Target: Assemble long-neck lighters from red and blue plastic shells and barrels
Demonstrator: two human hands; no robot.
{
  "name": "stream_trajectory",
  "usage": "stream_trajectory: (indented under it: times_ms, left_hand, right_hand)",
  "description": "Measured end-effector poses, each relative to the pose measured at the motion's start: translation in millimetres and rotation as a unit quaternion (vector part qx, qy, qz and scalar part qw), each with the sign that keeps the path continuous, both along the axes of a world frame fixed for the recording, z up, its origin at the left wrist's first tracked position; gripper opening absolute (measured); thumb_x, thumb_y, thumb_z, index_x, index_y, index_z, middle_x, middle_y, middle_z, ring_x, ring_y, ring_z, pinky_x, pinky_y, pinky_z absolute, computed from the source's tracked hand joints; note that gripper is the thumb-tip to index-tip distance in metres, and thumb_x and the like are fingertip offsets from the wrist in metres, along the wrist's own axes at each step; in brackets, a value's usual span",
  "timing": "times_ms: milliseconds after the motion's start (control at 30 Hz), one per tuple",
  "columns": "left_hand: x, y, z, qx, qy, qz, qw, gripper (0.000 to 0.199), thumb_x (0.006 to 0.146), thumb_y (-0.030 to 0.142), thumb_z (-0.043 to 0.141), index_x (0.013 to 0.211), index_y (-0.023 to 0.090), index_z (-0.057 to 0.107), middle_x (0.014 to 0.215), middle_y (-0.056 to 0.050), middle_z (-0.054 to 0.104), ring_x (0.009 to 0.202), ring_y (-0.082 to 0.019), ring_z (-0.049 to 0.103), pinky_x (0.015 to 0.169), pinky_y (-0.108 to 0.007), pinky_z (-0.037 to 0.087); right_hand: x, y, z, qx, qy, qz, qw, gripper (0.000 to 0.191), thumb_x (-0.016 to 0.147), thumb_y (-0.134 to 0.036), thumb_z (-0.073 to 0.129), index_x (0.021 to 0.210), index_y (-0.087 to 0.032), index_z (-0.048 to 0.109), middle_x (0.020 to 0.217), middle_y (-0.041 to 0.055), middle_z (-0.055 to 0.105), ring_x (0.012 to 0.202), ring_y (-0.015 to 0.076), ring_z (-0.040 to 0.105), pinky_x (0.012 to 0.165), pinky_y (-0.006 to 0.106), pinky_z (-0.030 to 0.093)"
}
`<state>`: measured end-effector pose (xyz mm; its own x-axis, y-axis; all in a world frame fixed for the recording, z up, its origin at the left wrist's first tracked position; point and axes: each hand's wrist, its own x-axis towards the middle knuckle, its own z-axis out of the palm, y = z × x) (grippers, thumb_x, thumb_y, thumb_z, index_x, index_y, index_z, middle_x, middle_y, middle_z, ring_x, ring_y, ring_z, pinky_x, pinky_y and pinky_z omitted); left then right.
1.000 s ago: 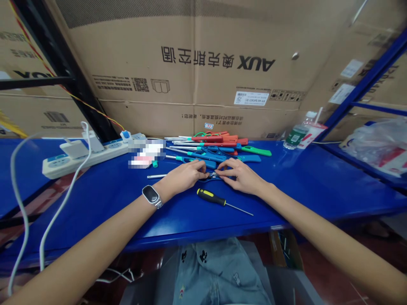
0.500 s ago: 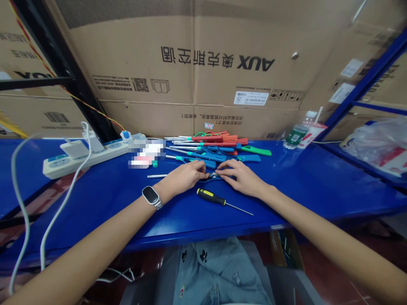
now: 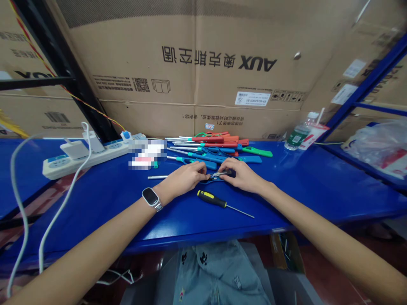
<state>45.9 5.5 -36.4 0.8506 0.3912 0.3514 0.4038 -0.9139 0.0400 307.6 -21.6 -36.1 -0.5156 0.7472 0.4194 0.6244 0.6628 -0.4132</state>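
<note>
A long-nosed lighter, its blue handle shell (image 3: 210, 181) opened up, lies on the table with its metal tube (image 3: 157, 177) pointing left. My left hand (image 3: 187, 176) is closed in a pinch on this lighter at its middle and partly covers it. Between the fingertips of my right hand (image 3: 243, 176) is a small elongated inner part (image 3: 224, 173), silvery with a dark end, tilted just above the right end of the shell; its exact kind is unclear. Nearer to me rests a screwdriver (image 3: 211, 197) with a black and yellow handle.
Behind my hands lies a heap of lighters (image 3: 219, 148) in red, blue and green. A power strip (image 3: 54, 169) with white plugs stands at left. A bottle (image 3: 294, 137) and a cup (image 3: 310, 137) stand back right. Cardboard (image 3: 203, 76) rises behind the blue table (image 3: 127, 212).
My right hand has pulled back and up slightly, and the small inner part now shows in its fingers, raised from the lighter's shell. My left hand has stayed nearly in place.
</note>
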Motion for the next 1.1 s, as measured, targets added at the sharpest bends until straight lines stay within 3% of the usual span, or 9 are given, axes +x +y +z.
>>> stream_trajectory:
  times_ms: [167,333,500,700,900,1100]
  left_hand:
    - [0.2,-0.6,-1.5,0.002,-0.007,0.004,1.000,0.040,0.111,0.022,0.040,0.112,0.016,0.079,0.104,-0.011,0.067,0.084,-0.019,0.063,0.074,-0.032,0.053]
    - [0.3,-1.0,-2.4,0.004,-0.011,-0.003,1.000,0.039,0.111,0.022,0.040,0.114,0.017,0.078,0.104,-0.011,0.066,0.088,-0.019,0.063,0.077,-0.033,0.053]
    - [-0.8,-0.1,-3.8,0.006,-0.018,-0.012,1.000,0.042,0.112,0.023,0.036,0.117,0.017,0.077,0.104,-0.011,0.066,0.088,-0.020,0.062,0.077,-0.033,0.054]
    - [-1.7,-0.6,-2.8,0.009,-0.018,-0.009,1.000,0.047,0.113,0.025,0.033,0.113,0.014,0.079,0.101,-0.011,0.066,0.084,-0.019,0.062,0.075,-0.033,0.054]
    - [0.2,-1.8,-2.4,0.005,-0.017,0.001,1.000,0.042,0.112,0.025,0.039,0.110,0.014,0.079,0.101,-0.011,0.067,0.085,-0.019,0.064,0.075,-0.033,0.054]
    - [-1.1,-0.9,-4.2,-0.010,-0.021,0.005,1.000,0.035,0.108,0.018,0.043,0.110,0.015,0.077,0.105,-0.011,0.067,0.087,-0.018,0.065,0.077,-0.031,0.056]
  right_hand:
    - [1.4,-1.3,6.5,0.041,-0.100,0.015,0.994,0.014,0.098,-0.021,0.067,0.107,-0.020,0.078,0.106,0.0105,0.074,0.101,0.0259,0.066,0.089,0.045,0.054]
    - [4.7,-3.3,-4.4,0.140,-0.065,0.023,0.988,0.018,0.101,-0.023,0.064,0.112,-0.020,0.079,0.104,0.0105,0.075,0.095,0.0242,0.066,0.083,0.043,0.053]
    - [4.5,-3.3,-10.3,0.187,-0.052,0.036,0.980,0.024,0.104,-0.022,0.058,0.115,-0.021,0.079,0.102,0.0099,0.076,0.090,0.0234,0.065,0.077,0.042,0.052]
    - [5.7,-15.1,-8.0,0.096,-0.042,0.037,0.994,0.027,0.106,-0.025,0.056,0.122,-0.023,0.077,0.118,0.0094,0.077,0.108,0.0251,0.065,0.093,0.047,0.054]
    - [6.1,-27.5,0.3,0.051,-0.121,0.006,0.991,0.036,0.108,-0.028,0.052,0.141,-0.027,0.067,0.138,0.0093,0.071,0.134,0.0291,0.060,0.105,0.054,0.049]
    - [7.7,-16.7,-5.4,0.077,-0.107,0.044,0.990,0.036,0.107,-0.021,0.052,0.139,-0.026,0.069,0.136,0.0090,0.073,0.122,0.0274,0.069,0.098,0.051,0.055]
